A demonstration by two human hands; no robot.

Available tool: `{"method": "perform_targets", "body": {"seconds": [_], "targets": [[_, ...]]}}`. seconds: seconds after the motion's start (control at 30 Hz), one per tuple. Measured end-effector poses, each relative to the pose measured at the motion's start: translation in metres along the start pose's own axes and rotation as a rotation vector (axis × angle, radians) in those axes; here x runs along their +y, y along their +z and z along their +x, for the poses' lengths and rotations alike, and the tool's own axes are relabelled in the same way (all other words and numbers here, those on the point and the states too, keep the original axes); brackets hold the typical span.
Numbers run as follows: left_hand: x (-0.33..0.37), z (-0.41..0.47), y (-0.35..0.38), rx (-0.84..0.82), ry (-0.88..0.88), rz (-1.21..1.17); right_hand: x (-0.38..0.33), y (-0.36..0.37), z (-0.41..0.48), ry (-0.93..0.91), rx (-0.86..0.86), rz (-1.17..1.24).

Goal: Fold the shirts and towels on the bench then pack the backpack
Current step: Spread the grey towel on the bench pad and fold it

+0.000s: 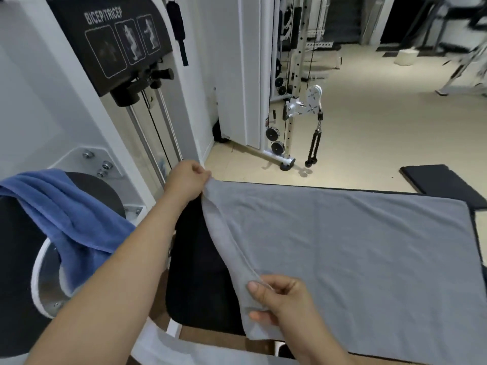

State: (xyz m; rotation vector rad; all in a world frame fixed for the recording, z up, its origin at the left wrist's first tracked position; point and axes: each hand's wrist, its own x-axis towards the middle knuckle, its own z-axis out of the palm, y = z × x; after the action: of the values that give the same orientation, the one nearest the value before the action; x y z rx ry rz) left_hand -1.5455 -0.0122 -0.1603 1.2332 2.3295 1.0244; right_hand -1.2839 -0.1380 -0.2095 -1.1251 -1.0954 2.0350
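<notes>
Grey towel (355, 248): spread flat across the black padded surface (200, 272), reaching its right end; the left edge is lifted off the padding.
Left hand (188, 179): closed on the towel's far left corner, pinching it above the surface's far edge.
Right hand (279, 299): thumb and fingers clamped on the near left corner, by the near edge — fabric bunched between them.
Blue towel (68, 217): draped over a round black pad (15, 259) left of the surface, apparently part of the machine.
Machine panel (116, 40): reads BICEP/TRICEP.
</notes>
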Motion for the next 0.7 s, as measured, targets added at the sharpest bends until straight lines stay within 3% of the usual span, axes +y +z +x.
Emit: {"method": "perform_targets", "body": {"seconds": [0.1,0.2,0.33,0.5,0.7], "targets": [[0.044,-0.023,-0.020,-0.242,-0.027,-0.626,-0.015,-0.032,-0.027,-0.050,0.000,0.122],[0.086,-0.046,-0.026,-0.472,0.100,-0.791,-0.023,-0.065,-0.055,-0.094,0.084,0.252],[0.142,-0.072,-0.011,-0.680,0.284,-0.690,-0.024,-0.101,-0.092,-0.176,0.249,0.433],[0.220,-0.103,0.038,-0.620,0.590,-0.408,-0.016,-0.149,-0.128,-0.240,0.431,0.592],[0.286,-0.134,0.154,-0.659,0.660,-0.239,0.009,-0.213,-0.136,-0.194,0.704,0.701]]}}
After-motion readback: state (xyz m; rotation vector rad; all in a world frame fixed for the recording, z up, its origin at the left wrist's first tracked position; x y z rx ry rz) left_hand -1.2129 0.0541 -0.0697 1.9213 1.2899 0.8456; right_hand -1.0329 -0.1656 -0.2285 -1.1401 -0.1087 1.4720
